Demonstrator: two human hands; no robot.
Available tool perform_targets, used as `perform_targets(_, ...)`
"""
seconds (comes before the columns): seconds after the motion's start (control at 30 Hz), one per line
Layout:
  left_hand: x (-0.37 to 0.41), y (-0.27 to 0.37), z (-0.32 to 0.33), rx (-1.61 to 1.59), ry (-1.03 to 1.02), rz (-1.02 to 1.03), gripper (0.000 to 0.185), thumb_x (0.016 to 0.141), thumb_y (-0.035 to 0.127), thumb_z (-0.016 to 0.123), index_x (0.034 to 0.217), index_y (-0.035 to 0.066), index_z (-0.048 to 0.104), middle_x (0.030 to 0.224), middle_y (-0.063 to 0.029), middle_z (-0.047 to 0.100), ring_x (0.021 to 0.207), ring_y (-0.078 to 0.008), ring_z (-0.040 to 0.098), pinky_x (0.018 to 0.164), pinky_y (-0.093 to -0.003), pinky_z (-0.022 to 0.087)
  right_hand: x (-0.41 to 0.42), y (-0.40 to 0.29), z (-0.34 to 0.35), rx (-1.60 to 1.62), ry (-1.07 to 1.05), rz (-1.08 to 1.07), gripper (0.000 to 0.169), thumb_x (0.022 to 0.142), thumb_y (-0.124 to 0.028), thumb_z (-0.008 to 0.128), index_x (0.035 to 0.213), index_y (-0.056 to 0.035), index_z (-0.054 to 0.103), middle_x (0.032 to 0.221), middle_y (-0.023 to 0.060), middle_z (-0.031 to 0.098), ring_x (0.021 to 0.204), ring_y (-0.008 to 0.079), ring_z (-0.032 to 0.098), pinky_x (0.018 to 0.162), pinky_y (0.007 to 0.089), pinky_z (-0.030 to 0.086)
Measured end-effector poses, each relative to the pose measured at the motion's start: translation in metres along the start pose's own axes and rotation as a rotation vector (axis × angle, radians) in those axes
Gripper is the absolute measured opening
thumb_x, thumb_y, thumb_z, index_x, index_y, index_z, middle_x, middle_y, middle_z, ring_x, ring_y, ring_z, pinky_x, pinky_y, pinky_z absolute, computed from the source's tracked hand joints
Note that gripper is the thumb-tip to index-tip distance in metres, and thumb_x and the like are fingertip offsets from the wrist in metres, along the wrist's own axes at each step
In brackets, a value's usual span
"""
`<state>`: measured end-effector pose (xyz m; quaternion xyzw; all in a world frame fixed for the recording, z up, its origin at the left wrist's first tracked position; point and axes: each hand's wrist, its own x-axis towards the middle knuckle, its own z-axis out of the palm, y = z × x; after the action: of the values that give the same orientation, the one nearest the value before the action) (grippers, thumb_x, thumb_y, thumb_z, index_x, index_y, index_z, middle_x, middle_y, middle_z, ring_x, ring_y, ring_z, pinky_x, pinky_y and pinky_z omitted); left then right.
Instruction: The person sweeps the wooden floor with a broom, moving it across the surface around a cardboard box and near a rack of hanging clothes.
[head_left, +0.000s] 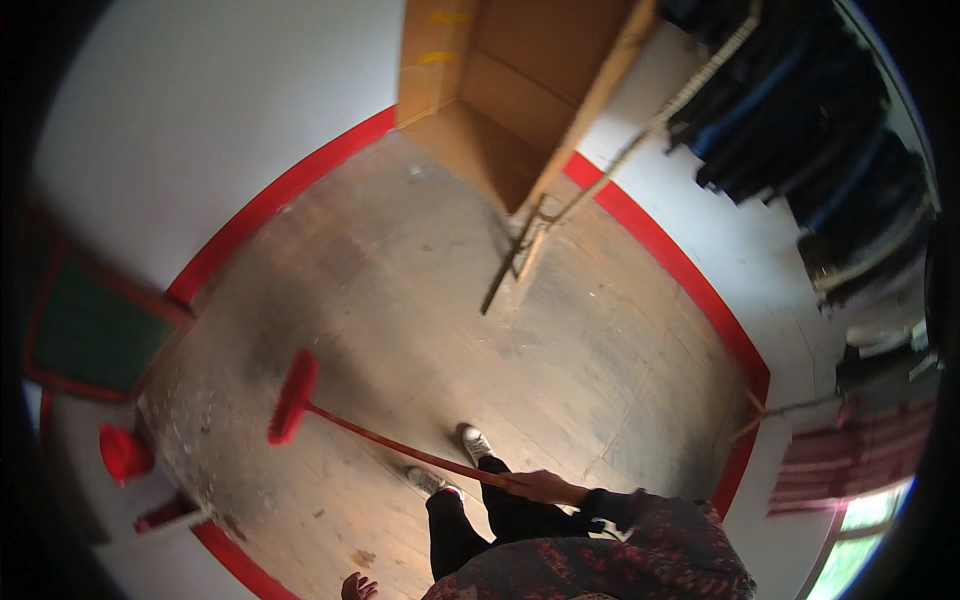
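A red push broom (295, 397) with a long orange-red handle reaches across the concrete floor (450, 300) towards the left. Near the handle's far end, my right hand (541, 487) is closed around it, in front of my legs. The broom's head is tilted, and I cannot tell if its bristles touch the floor. At the bottom edge my left hand (360, 587) is partly in view, away from the handle, fingers a little curled and apart, with nothing seen in it. Some debris (363, 558) lies on the floor just above that hand.
A wooden cabinet (487, 135) stands in the far corner beside a coat stand (525, 240). Dark clothes (795, 112) hang along the right wall. At the left are a green door panel (97, 330) and a red bucket (125, 454). White walls have red baseboards (285, 195).
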<state>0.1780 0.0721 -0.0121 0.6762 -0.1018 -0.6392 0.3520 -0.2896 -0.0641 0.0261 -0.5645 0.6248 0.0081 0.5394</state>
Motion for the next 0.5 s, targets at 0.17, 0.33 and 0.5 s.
perform_targets(0.17,0.028,0.051,0.046,0.202,-0.206,0.082,0.043,0.088,0.033,0.043,0.119,0.004,0.044,0.111,-0.0158,0.049,0.097,-0.0278,0.053,0.085,-0.0383,0.042,-0.136,0.071,-0.012,0.359,0.251,0.300,0.040,0.084,-0.030,0.052,0.122,-0.0217,0.046,0.077,0.0059,0.061,0.062,0.0147,0.057,0.057,0.0294,0.048)
perform_targets(0.33,0.056,0.082,0.106,0.322,-0.269,0.097,0.046,0.087,0.037,0.043,0.120,0.005,0.043,0.111,-0.0146,0.050,0.096,-0.0285,0.054,0.084,-0.0393,0.043,-0.200,0.112,-0.004,0.816,0.513,0.617,0.053,0.077,-0.023,0.063,0.126,-0.0173,0.043,0.055,-0.0013,0.048,0.041,0.0066,0.043,0.036,0.0222,0.037)
perform_targets(0.5,0.060,0.108,0.204,0.454,-0.408,0.197,0.046,0.087,0.036,0.044,0.121,0.003,0.042,0.112,-0.0126,0.051,0.097,-0.0267,0.055,0.083,-0.0369,0.044,-0.222,0.172,-0.021,1.102,0.637,0.582,0.061,0.076,-0.013,0.062,0.130,-0.0151,0.034,0.054,-0.0008,0.044,0.041,0.0092,0.042,0.035,0.0238,0.037)
